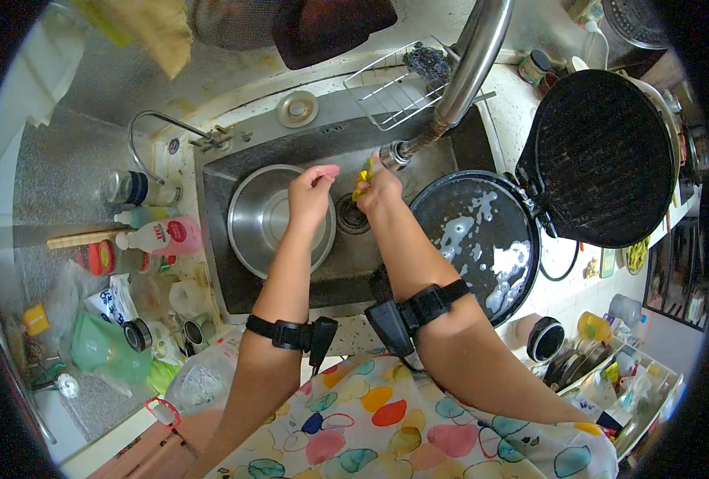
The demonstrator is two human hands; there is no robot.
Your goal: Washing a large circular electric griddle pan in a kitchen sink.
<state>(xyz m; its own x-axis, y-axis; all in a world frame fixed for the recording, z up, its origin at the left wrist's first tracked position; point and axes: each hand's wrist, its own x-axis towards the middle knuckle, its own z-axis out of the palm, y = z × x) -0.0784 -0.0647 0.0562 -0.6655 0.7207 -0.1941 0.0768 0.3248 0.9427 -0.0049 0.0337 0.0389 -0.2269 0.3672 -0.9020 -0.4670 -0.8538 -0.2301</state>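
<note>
My right hand (384, 190) grips a crumpled yellow cloth or scrubber (362, 182) just below the faucet head (395, 155), over the sink drain (353, 214). My left hand (310, 196) hovers above the right side of a round stainless steel basin (258, 206). Its fingers are drawn together, and no held thing shows. The basin sits in the left part of the steel sink (354, 263). To the right, an electric griddle has its black lid (599, 161) raised; whitish suds and water lie on its lower plate (468, 257), which overhangs the sink's right edge.
A wire rack (390, 99) with a dark steel-wool scourer (427, 61) spans the sink's back edge. A small curved tap (142, 129) and a pink detergent bottle (169, 235) stand at left, among jars and bags. A drawer of kitchen items (629, 389) lies at lower right.
</note>
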